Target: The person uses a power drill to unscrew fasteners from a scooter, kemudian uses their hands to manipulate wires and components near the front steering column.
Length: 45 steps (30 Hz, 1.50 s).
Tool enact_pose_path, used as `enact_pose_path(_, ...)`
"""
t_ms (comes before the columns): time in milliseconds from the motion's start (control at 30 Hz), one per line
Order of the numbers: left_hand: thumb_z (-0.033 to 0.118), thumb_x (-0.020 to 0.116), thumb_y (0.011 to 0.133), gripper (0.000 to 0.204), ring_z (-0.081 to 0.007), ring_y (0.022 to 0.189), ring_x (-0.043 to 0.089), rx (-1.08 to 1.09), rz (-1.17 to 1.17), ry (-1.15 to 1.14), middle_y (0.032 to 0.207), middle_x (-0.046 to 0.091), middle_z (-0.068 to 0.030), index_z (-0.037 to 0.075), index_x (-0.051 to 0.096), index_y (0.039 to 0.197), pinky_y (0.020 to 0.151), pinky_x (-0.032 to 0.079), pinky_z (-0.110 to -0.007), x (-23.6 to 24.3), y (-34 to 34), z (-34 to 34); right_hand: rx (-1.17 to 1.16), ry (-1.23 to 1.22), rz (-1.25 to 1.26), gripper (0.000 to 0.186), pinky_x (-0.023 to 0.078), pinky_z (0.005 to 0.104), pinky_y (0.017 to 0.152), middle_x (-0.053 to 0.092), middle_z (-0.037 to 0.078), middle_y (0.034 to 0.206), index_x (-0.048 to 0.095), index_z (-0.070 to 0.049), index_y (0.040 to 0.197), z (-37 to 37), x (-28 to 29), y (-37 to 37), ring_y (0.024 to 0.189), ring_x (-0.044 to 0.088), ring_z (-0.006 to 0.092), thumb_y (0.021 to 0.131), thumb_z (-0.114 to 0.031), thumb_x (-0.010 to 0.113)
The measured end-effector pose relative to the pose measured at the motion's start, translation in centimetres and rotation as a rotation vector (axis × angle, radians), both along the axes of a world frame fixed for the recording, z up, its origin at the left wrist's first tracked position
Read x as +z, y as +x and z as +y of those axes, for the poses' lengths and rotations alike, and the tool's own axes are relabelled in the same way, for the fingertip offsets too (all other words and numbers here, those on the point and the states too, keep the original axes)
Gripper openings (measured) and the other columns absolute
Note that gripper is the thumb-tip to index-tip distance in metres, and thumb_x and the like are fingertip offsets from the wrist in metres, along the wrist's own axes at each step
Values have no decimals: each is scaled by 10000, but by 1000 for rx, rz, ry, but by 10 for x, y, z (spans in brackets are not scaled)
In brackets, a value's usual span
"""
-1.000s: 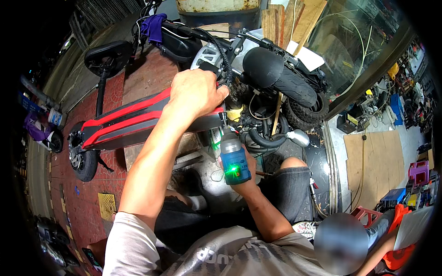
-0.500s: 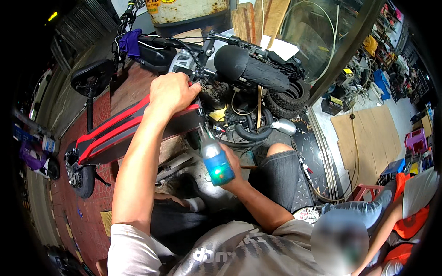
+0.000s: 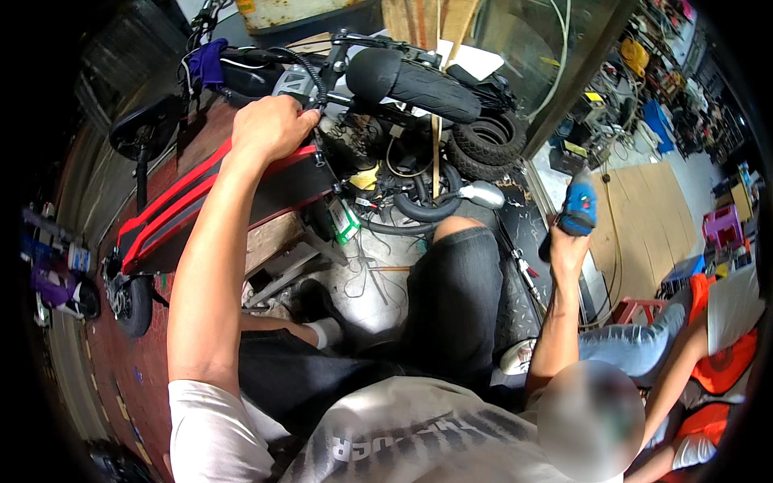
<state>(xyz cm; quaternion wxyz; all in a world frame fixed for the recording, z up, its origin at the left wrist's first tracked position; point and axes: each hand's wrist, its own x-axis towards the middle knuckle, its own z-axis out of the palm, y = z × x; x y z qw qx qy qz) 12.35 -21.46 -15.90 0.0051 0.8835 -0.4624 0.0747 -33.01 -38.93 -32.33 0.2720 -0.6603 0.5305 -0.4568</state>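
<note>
- The red-and-black scooter deck (image 3: 282,185) lies on a slant at the person's front left, a wheel (image 3: 135,310) at its far lower end and a wooden block (image 3: 278,240) below it.
- The left hand (image 3: 270,129) grips the deck's upper end from above, its thumb pointing right; its fingertips are hidden.
- The right hand (image 3: 568,245) is wrapped around a blue drill (image 3: 580,211), held up at the right, well apart from the deck.
- The deck looks stiff and fairly heavy, with most of the weight probably toward the wheel; its smooth sides may slip under a sweaty palm.
- The raised red edges seem the surest hold, with a second support best near the wheel end.
- The drill looks compact and dense, best held by its handle.
- A rusty drum (image 3: 310,14) stands at the top, its inside out of view.
- A green-and-white carton (image 3: 344,221) sits just beside the deck's near end; its contents cannot be told.
- At the right is a purple plastic crate or stool (image 3: 723,228); whether it holds anything is unclear.
</note>
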Motion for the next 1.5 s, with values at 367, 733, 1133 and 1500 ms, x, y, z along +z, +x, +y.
enact_pose_path(367, 551, 575, 998, 538, -412, 1014, 741, 13, 41, 115, 994, 777, -225, 68, 809, 1023, 922, 571, -521, 8, -3, -8, -207, 487, 406, 751, 501, 499, 1055, 719, 264, 1277, 572, -51, 1455, 11, -250, -79, 1221, 675, 452, 762, -222, 805)
enact_pose_path(733, 485, 598, 997, 502, -430, 816, 716, -17, 35, -10, 766, 717, -225, 31, 765, 866, 768, 533, -538, 2, -9, -11, -145, 403, 765, 645, 510, 520, 1033, 701, 225, 1348, 563, -87, 1460, -98, -263, -74, 1256, 650, 444, 845, -176, 735)
enact_pose_path(1133, 460, 617, 993, 436, -423, 780, 715, -48, -44, 12, 754, 704, -217, 55, 772, 951, 754, 547, -537, -2, 2, 0, -94, 455, 946, 708, 529, 553, 1045, 658, 279, 1381, 522, -71, 1487, -157, -315, -107, 1262, 646, 465, 860, -264, 787)
enact_pose_path(1500, 394, 681, 971, 376, -367, 877, 765, -133, 172, -398, 886, 780, -188, 49, 799, 1064, 810, 585, -468, -6, 14, 11, 110, -38, 158, 367, 549, 375, 966, 771, 164, 1166, 724, 38, 1282, -160, -113, -8, 1038, 714, 242, 1013, -212, 719)
